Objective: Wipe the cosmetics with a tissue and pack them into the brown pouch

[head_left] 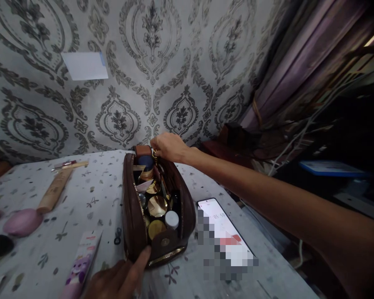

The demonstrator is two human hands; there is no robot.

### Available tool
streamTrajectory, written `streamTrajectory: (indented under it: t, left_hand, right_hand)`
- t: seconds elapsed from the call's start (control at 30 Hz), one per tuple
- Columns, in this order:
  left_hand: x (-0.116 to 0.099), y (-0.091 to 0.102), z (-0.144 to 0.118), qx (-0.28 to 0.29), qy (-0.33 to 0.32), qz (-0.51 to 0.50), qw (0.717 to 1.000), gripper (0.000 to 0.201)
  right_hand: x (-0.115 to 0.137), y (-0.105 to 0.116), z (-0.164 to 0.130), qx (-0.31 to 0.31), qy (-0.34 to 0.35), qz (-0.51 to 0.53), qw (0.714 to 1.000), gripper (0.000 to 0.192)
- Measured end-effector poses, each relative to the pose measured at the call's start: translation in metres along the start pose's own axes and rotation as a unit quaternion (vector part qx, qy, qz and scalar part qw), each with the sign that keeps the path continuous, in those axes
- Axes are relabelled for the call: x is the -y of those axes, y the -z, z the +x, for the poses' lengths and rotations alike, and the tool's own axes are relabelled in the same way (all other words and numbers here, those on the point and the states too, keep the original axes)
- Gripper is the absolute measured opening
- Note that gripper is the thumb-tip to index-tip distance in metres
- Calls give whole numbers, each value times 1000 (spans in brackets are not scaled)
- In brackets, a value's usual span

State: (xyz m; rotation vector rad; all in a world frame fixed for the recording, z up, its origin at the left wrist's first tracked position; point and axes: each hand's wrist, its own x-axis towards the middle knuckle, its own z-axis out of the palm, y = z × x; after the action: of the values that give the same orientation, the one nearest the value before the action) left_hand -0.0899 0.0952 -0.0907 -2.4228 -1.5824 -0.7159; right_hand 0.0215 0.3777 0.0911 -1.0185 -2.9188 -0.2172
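A brown leather makeup bag stands unzipped on the table, its gold zipper teeth showing along the opening. It is packed with cosmetics: a round gold-lidded jar, a white cap, a yellow-gold lid and a blue round item. My right hand is closed at the bag's far end, by the brown strap and a gold chain; its fingertips are partly hidden. At the near end, my left hand grips the lower left corner, index finger against the flap. Its thumb is hidden.
Right of the bag lies a phone with a lit screen. On the left are a purple-printed tube, a beige tube, a pink sponge and thin brushes. A patterned wall rises behind; cables hang right.
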Motion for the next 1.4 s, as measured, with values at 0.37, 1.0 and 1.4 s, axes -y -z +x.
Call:
streamTrajectory:
  t: [0.37, 1.0, 1.4]
  left_hand:
    - [2, -1, 4, 3, -28, 2, 1000, 65]
    - [-7, -3, 4, -8, 4, -7, 1000, 74]
    - [-8, -4, 2, 0, 17, 3, 1000, 82]
  right_hand:
    - [3, -2, 2, 20, 19, -19, 999, 20]
    - [19, -12, 0, 16, 73, -141, 987, 23]
    - [16, -11, 2, 27, 73, -123, 989, 25]
